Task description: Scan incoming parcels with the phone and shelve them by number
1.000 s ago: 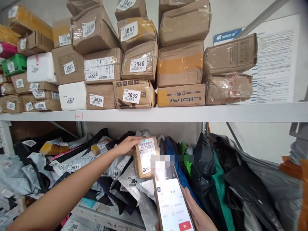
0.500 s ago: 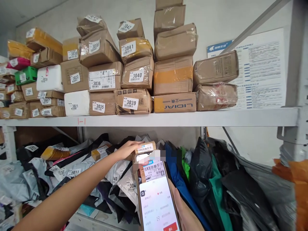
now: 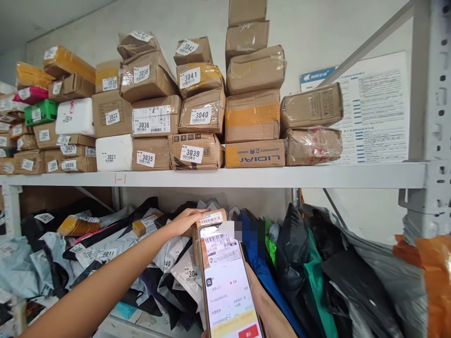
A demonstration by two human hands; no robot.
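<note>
My left hand (image 3: 186, 220) reaches forward at mid-frame, its fingers closed over the top of a small brown parcel (image 3: 213, 217) with a white barcode label. Most of that parcel is hidden behind the smartphone (image 3: 229, 286). My right hand (image 3: 269, 298) grips the phone upright, close to me, with its screen facing me. On the screen, a camera picture of a barcode label fills the top part. Below it are lines of text, a yellow band and a red button.
The upper shelf (image 3: 197, 179) bears stacked cardboard boxes (image 3: 197, 112) with numbered labels. Below lie grey and black mailing bags (image 3: 105, 253) on the left, and dark, blue (image 3: 257, 244) and green bags on the right. A white post (image 3: 437, 117) and an orange bag (image 3: 437, 281) stand at far right.
The phone screen has changed: more text lines and a yellow band now show, and the label picture has shifted. The view has tilted slightly upward. Both hands keep their holds.
</note>
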